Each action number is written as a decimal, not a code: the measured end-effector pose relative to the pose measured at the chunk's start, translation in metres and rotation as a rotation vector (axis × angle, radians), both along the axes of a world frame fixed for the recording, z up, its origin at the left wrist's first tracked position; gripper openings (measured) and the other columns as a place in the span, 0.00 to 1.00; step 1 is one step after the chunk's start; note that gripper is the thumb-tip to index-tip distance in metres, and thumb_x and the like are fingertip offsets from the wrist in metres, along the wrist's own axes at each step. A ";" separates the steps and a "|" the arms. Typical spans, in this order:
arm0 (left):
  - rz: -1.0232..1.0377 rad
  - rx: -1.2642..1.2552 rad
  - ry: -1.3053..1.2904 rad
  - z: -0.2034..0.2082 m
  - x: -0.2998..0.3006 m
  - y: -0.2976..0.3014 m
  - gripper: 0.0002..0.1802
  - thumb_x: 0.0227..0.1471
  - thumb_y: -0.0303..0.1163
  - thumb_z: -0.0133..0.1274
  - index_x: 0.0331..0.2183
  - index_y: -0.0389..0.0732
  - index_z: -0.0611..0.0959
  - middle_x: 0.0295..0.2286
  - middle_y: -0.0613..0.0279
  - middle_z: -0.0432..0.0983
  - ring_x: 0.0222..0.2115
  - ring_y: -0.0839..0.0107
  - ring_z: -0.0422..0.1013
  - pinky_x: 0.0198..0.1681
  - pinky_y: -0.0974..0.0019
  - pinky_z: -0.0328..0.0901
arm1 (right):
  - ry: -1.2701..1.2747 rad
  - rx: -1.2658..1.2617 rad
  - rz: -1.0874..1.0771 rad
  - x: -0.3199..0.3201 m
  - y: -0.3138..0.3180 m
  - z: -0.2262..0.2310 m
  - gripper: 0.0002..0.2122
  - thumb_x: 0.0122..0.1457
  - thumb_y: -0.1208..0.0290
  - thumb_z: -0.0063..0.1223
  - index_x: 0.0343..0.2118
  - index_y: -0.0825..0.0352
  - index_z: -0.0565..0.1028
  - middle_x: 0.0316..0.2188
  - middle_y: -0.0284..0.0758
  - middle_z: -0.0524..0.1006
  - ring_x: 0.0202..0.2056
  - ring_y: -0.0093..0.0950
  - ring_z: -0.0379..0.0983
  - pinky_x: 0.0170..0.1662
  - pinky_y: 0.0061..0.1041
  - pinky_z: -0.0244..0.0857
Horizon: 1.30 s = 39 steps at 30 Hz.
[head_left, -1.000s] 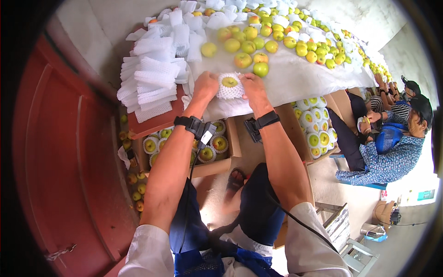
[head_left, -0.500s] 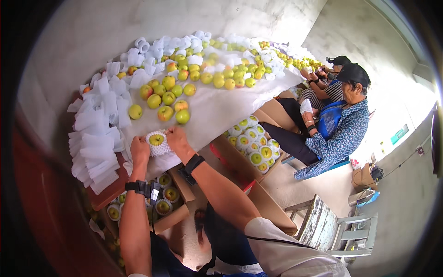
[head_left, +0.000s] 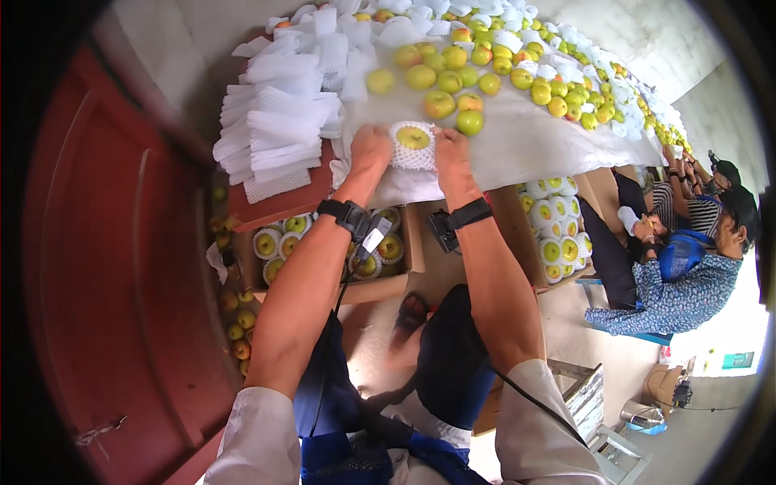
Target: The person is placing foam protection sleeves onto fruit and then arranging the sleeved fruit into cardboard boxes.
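Observation:
Between my two hands is a yellow-green apple (head_left: 414, 138) wrapped in a white foam net (head_left: 411, 161), its top showing through the opening. My left hand (head_left: 372, 151) has its fingers closed on the net's left side. On the opposite side, my right hand (head_left: 453, 151) pinches the net with bent fingers. Both hands are at the front edge of the cloth-covered table (head_left: 517, 162). Several loose apples (head_left: 439, 104) lie just beyond them. Flat white foam nets (head_left: 279, 133) are stacked left of my left hand.
Below the table edge stands a cardboard box (head_left: 380, 288) of netted apples. Another box (head_left: 529, 234) of them is to the right. A red door (head_left: 121, 267) is at the left, loose apples (head_left: 235, 331) beside it. Co-workers (head_left: 687, 275) sit at the right, near a wooden chair (head_left: 584, 396).
My view has swung to the left and down, so the table and co-workers appear further right. Both hands still grip the foam net around the apple.

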<state>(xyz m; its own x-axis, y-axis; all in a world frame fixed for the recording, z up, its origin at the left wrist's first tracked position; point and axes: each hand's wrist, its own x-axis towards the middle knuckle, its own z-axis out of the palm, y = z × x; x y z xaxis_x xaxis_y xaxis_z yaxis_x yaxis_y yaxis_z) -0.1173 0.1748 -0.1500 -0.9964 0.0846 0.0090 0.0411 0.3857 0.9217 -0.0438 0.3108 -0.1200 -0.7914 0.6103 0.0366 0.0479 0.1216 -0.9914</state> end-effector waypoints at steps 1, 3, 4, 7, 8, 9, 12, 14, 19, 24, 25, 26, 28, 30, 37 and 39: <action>-0.004 0.041 0.009 -0.003 0.000 0.000 0.24 0.61 0.41 0.41 0.39 0.28 0.80 0.42 0.32 0.75 0.48 0.38 0.70 0.52 0.48 0.64 | -0.065 -0.085 0.015 0.006 -0.002 0.008 0.13 0.62 0.69 0.51 0.33 0.79 0.77 0.22 0.35 0.75 0.26 0.23 0.66 0.31 0.30 0.64; 0.017 0.053 0.024 -0.004 0.001 0.002 0.23 0.60 0.42 0.47 0.40 0.28 0.80 0.39 0.39 0.78 0.41 0.51 0.73 0.47 0.55 0.66 | -0.040 -0.117 0.016 0.009 -0.003 0.011 0.13 0.62 0.69 0.51 0.34 0.79 0.77 0.23 0.35 0.75 0.27 0.22 0.67 0.31 0.29 0.64; 0.036 0.066 0.045 -0.003 0.001 0.002 0.23 0.60 0.42 0.52 0.40 0.27 0.81 0.35 0.47 0.81 0.35 0.64 0.76 0.41 0.62 0.67 | -0.008 -0.148 0.014 0.010 -0.004 0.013 0.14 0.63 0.69 0.50 0.35 0.79 0.77 0.24 0.34 0.75 0.28 0.21 0.67 0.32 0.28 0.64; 0.051 0.096 0.060 0.000 0.005 0.001 0.23 0.60 0.42 0.52 0.40 0.28 0.81 0.34 0.48 0.81 0.34 0.64 0.75 0.41 0.62 0.67 | 0.014 -0.202 0.033 0.013 -0.007 0.014 0.13 0.64 0.69 0.50 0.35 0.78 0.76 0.26 0.32 0.75 0.28 0.22 0.67 0.32 0.27 0.64; 0.054 0.090 0.062 0.001 0.006 0.000 0.23 0.60 0.42 0.52 0.40 0.28 0.81 0.34 0.48 0.81 0.34 0.64 0.75 0.41 0.62 0.67 | 0.016 -0.209 0.037 0.014 -0.007 0.014 0.13 0.64 0.69 0.50 0.35 0.78 0.76 0.26 0.32 0.75 0.28 0.22 0.67 0.32 0.27 0.64; 0.013 0.137 0.022 0.006 0.008 0.000 0.23 0.60 0.42 0.48 0.40 0.27 0.80 0.38 0.40 0.78 0.41 0.52 0.73 0.46 0.56 0.66 | 0.048 -0.220 0.036 0.015 -0.007 0.015 0.13 0.64 0.69 0.50 0.35 0.78 0.76 0.27 0.32 0.75 0.29 0.22 0.67 0.33 0.27 0.63; -0.030 0.211 -0.042 0.019 0.017 -0.003 0.24 0.60 0.42 0.45 0.40 0.27 0.79 0.42 0.33 0.76 0.46 0.41 0.72 0.50 0.51 0.64 | 0.088 -0.261 0.022 0.022 -0.014 0.024 0.12 0.64 0.69 0.50 0.35 0.77 0.76 0.27 0.32 0.74 0.30 0.22 0.67 0.33 0.27 0.63; -0.031 0.239 -0.063 0.026 0.020 -0.012 0.23 0.60 0.42 0.46 0.40 0.27 0.79 0.41 0.34 0.76 0.46 0.42 0.72 0.50 0.52 0.64 | 0.099 -0.291 0.011 0.026 -0.021 0.031 0.12 0.64 0.69 0.50 0.35 0.76 0.75 0.28 0.32 0.74 0.30 0.21 0.66 0.33 0.26 0.63; -0.048 0.302 -0.026 0.053 0.040 -0.022 0.23 0.62 0.41 0.45 0.39 0.27 0.78 0.40 0.36 0.77 0.42 0.47 0.74 0.47 0.54 0.64 | 0.203 -0.264 0.026 0.028 -0.027 0.034 0.11 0.64 0.70 0.50 0.35 0.77 0.75 0.28 0.33 0.75 0.30 0.22 0.67 0.33 0.24 0.62; -0.055 0.259 -0.003 0.063 0.050 -0.033 0.24 0.62 0.43 0.44 0.40 0.27 0.78 0.39 0.35 0.77 0.41 0.47 0.74 0.47 0.54 0.65 | 0.246 -0.220 0.032 0.030 -0.034 0.034 0.11 0.63 0.70 0.51 0.36 0.77 0.76 0.29 0.34 0.76 0.31 0.22 0.67 0.35 0.25 0.63; -0.051 0.253 0.000 0.062 0.052 -0.035 0.25 0.63 0.43 0.44 0.41 0.27 0.77 0.38 0.35 0.77 0.41 0.46 0.74 0.47 0.54 0.65 | 0.265 -0.209 0.036 0.030 -0.036 0.034 0.11 0.63 0.70 0.51 0.36 0.76 0.76 0.29 0.34 0.76 0.31 0.23 0.68 0.36 0.25 0.63; -0.046 0.205 0.016 0.061 0.054 -0.038 0.26 0.63 0.44 0.42 0.42 0.27 0.76 0.38 0.34 0.77 0.41 0.45 0.73 0.47 0.54 0.64 | 0.259 -0.199 0.041 0.031 -0.037 0.034 0.12 0.63 0.69 0.51 0.36 0.76 0.76 0.30 0.34 0.76 0.32 0.23 0.68 0.37 0.26 0.63; -0.050 0.186 0.012 0.061 0.054 -0.043 0.25 0.64 0.45 0.43 0.42 0.28 0.77 0.36 0.42 0.78 0.38 0.56 0.73 0.44 0.58 0.65 | 0.282 -0.160 0.045 0.031 -0.041 0.038 0.12 0.64 0.69 0.51 0.37 0.76 0.76 0.30 0.34 0.76 0.33 0.23 0.68 0.38 0.25 0.63; -0.059 0.169 0.003 0.065 0.057 -0.047 0.24 0.65 0.45 0.43 0.42 0.30 0.78 0.35 0.50 0.78 0.34 0.66 0.72 0.42 0.63 0.66 | 0.300 -0.119 0.043 0.031 -0.041 0.040 0.12 0.64 0.69 0.51 0.37 0.76 0.76 0.30 0.34 0.76 0.33 0.24 0.69 0.39 0.25 0.64; -0.074 0.209 0.118 0.082 0.071 -0.056 0.23 0.67 0.43 0.40 0.39 0.29 0.76 0.31 0.48 0.76 0.34 0.63 0.70 0.42 0.61 0.64 | 0.339 0.000 0.066 0.035 -0.049 0.050 0.10 0.65 0.71 0.51 0.39 0.75 0.76 0.32 0.31 0.76 0.35 0.21 0.68 0.41 0.22 0.64; -0.054 0.222 0.154 0.084 0.073 -0.056 0.23 0.67 0.42 0.39 0.39 0.29 0.76 0.31 0.48 0.75 0.34 0.63 0.70 0.43 0.61 0.64 | 0.371 -0.011 0.060 0.036 -0.053 0.053 0.10 0.65 0.71 0.50 0.37 0.76 0.76 0.30 0.33 0.76 0.34 0.23 0.67 0.41 0.24 0.64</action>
<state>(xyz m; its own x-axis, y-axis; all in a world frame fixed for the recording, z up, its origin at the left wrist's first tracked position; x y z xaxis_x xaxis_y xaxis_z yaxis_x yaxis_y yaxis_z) -0.0439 0.1187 -0.0656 -0.9758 0.1170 0.1845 0.2025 0.1681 0.9647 -0.0080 0.2576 -0.0674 -0.7597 0.5655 0.3211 -0.3219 0.1021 -0.9413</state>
